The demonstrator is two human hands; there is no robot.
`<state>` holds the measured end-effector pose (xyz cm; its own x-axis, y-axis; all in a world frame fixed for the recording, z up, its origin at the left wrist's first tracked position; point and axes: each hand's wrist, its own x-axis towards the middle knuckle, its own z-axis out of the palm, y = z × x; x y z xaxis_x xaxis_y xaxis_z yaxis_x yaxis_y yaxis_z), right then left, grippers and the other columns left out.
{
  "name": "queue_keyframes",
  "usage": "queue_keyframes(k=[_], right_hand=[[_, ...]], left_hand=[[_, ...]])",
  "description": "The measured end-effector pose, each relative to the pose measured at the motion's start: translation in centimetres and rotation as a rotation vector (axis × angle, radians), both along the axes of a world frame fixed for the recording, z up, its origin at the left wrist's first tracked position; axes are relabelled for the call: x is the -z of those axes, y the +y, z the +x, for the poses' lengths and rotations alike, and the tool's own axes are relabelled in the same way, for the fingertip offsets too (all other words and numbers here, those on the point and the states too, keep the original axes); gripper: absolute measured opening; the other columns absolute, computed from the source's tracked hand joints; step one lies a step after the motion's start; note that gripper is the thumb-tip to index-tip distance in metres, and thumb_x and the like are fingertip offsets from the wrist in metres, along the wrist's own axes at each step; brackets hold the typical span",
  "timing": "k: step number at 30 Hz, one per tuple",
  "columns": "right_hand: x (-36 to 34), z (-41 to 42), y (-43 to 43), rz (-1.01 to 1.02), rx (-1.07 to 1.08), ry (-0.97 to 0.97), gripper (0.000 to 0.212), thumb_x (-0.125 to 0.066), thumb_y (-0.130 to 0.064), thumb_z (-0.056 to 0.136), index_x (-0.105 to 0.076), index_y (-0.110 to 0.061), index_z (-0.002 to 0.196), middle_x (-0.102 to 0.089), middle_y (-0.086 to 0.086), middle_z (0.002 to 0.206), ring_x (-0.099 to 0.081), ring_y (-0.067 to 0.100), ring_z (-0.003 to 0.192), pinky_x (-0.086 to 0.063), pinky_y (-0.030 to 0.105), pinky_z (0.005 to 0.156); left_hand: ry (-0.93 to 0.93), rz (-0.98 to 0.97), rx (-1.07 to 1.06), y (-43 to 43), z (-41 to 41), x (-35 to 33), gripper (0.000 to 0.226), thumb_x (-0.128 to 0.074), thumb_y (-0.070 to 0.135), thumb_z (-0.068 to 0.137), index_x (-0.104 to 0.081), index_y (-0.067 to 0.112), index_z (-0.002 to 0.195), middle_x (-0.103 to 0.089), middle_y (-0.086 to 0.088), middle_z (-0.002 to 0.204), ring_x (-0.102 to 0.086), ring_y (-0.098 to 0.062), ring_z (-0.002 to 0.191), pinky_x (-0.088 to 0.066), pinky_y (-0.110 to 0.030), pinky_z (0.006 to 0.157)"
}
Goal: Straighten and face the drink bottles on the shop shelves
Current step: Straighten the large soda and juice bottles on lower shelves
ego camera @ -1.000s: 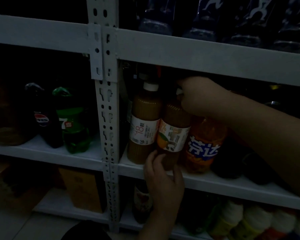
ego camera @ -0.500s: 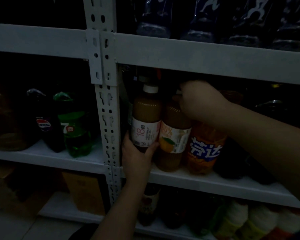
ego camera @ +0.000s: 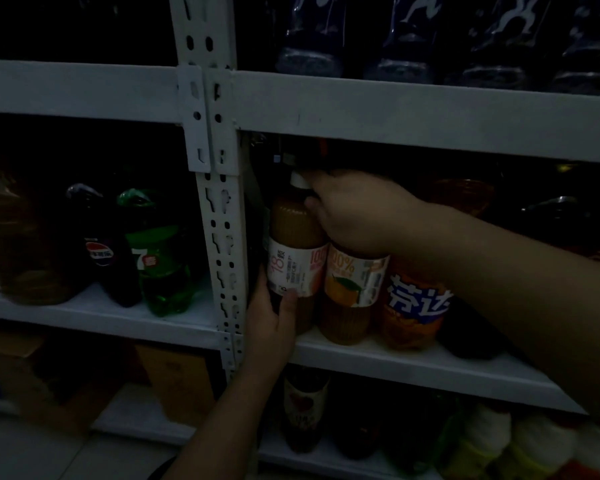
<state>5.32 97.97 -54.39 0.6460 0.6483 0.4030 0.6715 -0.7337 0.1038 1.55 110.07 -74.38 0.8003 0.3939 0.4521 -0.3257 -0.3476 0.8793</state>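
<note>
Juice bottle (ego camera: 293,230), white cap (ego camera: 297,180) up, long axis upright, at left front edge of the middle shelf (ego camera: 413,368), just beside the perforated steel post (ego camera: 222,237). Filled to the neck with cloudy orange-brown juice. Label faces out: "18" at left, "100%" wrapping off at the right.

Left hand (ego camera: 271,320): grip closed round the bottle's lower body, thumb across the label's bottom edge. Right hand (ego camera: 357,213): grip round the neck, thumb on the shoulder, fingers behind the cap.

Second juice bottle (ego camera: 352,289) touching on the right, upright, same juice, orange picture facing out, top hidden by the right hand. Fanta bottle (ego camera: 413,306) next, orange drink.

Left bay: Pepsi bottle (ego camera: 101,258), dark; 7 Up bottle (ego camera: 156,265), green; both upright.
</note>
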Motion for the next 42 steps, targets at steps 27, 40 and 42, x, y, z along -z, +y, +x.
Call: queue_keyframes(k=[27,40,42], right_hand=[[-1.0,1.6,2.9,0.069,0.107,0.074,0.032,-0.041,-0.045,0.097,-0.053,-0.016,0.092,-0.032,-0.005,0.063,-0.030,0.006,0.054,-0.021,0.023,0.046],[11.2,-6.1,-4.7,0.545,-0.213,-0.307,0.027,-0.046,-0.019,0.094,-0.062,0.002,0.102,-0.061,0.018,0.097,-0.052,0.028,0.089,-0.040,0.035,0.080],[17.4,-8.3,-7.3,0.475,-0.141,-0.107,0.025,-0.047,-0.019,0.091,-0.065,-0.002,0.092,-0.061,0.014,0.088,-0.053,0.024,0.081,-0.043,0.034,0.072]], left_hand=[[0.236,0.238,-0.224,-0.7,-1.4,2.2,0.083,-0.072,0.043,0.077,-0.029,0.023,0.145,-0.048,0.000,0.138,-0.047,-0.017,0.124,-0.044,-0.042,0.099],[0.037,0.426,-0.194,1.8,-7.1,7.6,0.032,-0.053,0.026,0.088,-0.064,0.012,0.115,-0.068,-0.005,0.106,-0.060,-0.011,0.094,-0.040,-0.016,0.078],[0.200,0.420,-0.141,1.9,-7.7,10.1,0.025,-0.056,0.024,0.086,-0.068,0.013,0.105,-0.069,-0.004,0.099,-0.064,-0.018,0.088,-0.041,-0.019,0.073]])
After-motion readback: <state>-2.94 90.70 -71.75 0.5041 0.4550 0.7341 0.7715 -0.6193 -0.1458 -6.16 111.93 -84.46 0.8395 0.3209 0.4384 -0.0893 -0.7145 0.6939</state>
